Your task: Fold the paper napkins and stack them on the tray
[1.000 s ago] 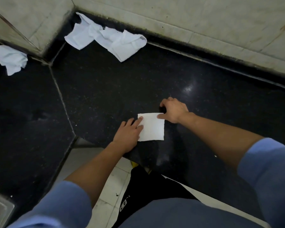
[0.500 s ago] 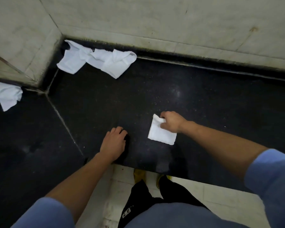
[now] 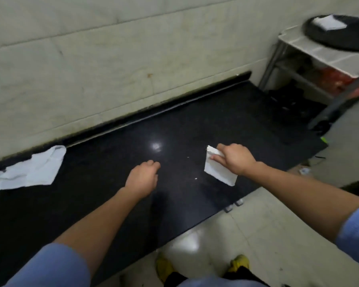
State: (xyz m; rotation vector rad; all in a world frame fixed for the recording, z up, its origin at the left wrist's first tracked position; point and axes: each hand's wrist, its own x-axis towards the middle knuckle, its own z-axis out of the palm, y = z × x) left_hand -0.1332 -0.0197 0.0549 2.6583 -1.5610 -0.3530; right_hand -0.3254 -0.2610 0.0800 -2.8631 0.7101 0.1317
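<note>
The black tray (image 3: 349,41) held stacked napkins (image 3: 329,22).
Right hand (image 3: 235,160) fingers pinched a folded napkin (image 3: 217,172) over the table (image 3: 112,162); left hand (image 3: 142,179) fingers were loosely curled, empty.

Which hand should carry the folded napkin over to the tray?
Right. The right hand pinches the folded napkin, and the tray sits off to the right; the left hand holds nothing.

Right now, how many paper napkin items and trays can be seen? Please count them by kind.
tray: 1
folded napkin held in the right hand: 1
pile of folded napkins on the tray: 1 (sheets unclear)
heap of unfolded napkins on the counter: 1 (sheets unclear)
Total: 4
</note>
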